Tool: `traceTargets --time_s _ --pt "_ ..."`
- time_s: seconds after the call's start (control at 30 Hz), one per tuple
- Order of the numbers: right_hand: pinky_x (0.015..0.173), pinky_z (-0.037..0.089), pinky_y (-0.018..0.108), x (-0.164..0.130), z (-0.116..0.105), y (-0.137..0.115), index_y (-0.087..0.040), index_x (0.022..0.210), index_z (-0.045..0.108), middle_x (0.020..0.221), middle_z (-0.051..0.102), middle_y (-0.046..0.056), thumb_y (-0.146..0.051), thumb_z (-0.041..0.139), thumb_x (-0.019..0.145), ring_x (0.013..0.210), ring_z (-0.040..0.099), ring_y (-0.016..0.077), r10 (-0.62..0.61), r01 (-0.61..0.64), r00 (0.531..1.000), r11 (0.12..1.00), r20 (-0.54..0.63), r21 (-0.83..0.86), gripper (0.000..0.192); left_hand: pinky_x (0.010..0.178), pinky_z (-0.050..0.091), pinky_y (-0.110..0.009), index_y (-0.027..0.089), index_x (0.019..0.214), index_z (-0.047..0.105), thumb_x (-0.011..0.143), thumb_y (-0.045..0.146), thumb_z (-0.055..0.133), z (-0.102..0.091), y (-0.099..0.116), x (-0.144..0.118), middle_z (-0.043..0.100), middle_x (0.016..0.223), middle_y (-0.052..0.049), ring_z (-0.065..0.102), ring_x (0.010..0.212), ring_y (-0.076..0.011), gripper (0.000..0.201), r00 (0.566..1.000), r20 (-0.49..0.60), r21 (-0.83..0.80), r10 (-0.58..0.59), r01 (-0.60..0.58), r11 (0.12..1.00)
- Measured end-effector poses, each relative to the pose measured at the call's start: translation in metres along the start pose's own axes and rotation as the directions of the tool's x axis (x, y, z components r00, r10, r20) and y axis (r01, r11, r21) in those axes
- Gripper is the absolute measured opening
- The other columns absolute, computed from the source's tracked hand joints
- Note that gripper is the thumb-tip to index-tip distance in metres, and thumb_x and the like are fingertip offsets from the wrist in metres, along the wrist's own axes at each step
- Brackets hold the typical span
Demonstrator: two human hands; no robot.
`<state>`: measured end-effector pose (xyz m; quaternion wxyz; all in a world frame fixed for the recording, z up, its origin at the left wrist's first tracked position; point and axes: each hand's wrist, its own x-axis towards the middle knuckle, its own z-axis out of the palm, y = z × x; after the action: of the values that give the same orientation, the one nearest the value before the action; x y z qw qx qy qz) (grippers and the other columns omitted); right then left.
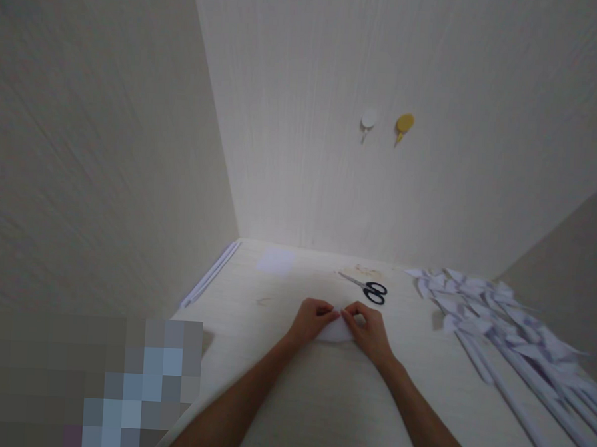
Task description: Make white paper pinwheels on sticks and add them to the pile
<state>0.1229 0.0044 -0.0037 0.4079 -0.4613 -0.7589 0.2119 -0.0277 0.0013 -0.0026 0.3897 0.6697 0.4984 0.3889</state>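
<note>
A small white sheet of paper (336,330) lies between my two hands over the pale table. My left hand (313,319) pinches its upper edge, thumb and index finger together. Close beside it, my right hand (366,326) pinches the same edge, with the fingertips of both hands nearly touching. The hands partly cover the paper's sides, so its full shape is hidden. Just beyond my right hand rests a pair of scissors (373,292) with black handles, blades pointing left.
A flat square of paper (275,260) lies at the back left. Rolled paper sticks (210,273) run along the left edge. Several paper rolls with pointed paper pieces (503,321) are heaped at the right. White (368,122) and yellow hooks (404,124) hang on the wall.
</note>
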Motion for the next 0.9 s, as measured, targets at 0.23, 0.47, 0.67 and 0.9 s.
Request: traceTargets --time_s 0.23,0.47,0.67,0.9 --pt "0.055 0.041 0.024 0.000 -0.001 -0.002 -0.017 0.060 0.054 0.057 0.059 0.002 -0.027 0.047 0.074 0.057 0.054 0.0143 0.004 -0.004 1.000 1.000 -0.002 0.001 0.019 0.043 0.020 -0.020 0.012 0.046 0.047 0.066 0.033 0.048 -0.001 0.003 -0.001 0.032 0.045 0.005 0.028 0.046 -0.0062 0.029 1.000 0.000 0.016 0.001 -0.001 1.000" --pt "0.054 0.042 0.024 0.000 0.000 -0.001 -0.018 0.060 0.053 0.057 0.058 0.001 -0.028 0.046 0.074 0.056 0.054 0.0145 0.002 -0.002 1.000 1.000 -0.010 -0.001 0.019 0.044 0.022 -0.020 0.011 0.049 0.053 0.067 0.033 0.049 -0.001 0.003 0.000 0.038 0.045 0.004 0.031 0.047 -0.0068 0.029 1.000 -0.011 0.033 -0.011 0.011 0.999" --pt "0.048 0.039 0.022 0.001 0.000 -0.001 -0.017 0.058 0.052 0.054 0.055 0.001 -0.028 0.047 0.073 0.052 0.049 0.0124 0.048 -0.050 0.998 0.997 0.038 0.055 0.018 0.044 0.025 -0.019 0.009 0.054 0.060 0.067 0.033 0.048 -0.002 0.002 0.000 0.044 0.046 0.003 0.034 0.047 -0.0075 0.029 0.999 -0.013 0.057 -0.034 0.035 0.998" --pt "0.044 0.034 0.020 0.010 -0.006 0.007 -0.016 0.059 0.050 0.051 0.048 -0.004 -0.025 0.054 0.065 0.046 0.043 0.0089 0.133 -0.183 0.967 0.956 0.217 0.228 0.012 0.042 0.023 -0.019 0.008 0.053 0.060 0.064 0.030 0.050 -0.003 0.004 0.000 0.039 0.043 0.004 0.031 0.044 -0.0061 0.026 0.997 0.037 0.040 -0.063 0.062 0.997"
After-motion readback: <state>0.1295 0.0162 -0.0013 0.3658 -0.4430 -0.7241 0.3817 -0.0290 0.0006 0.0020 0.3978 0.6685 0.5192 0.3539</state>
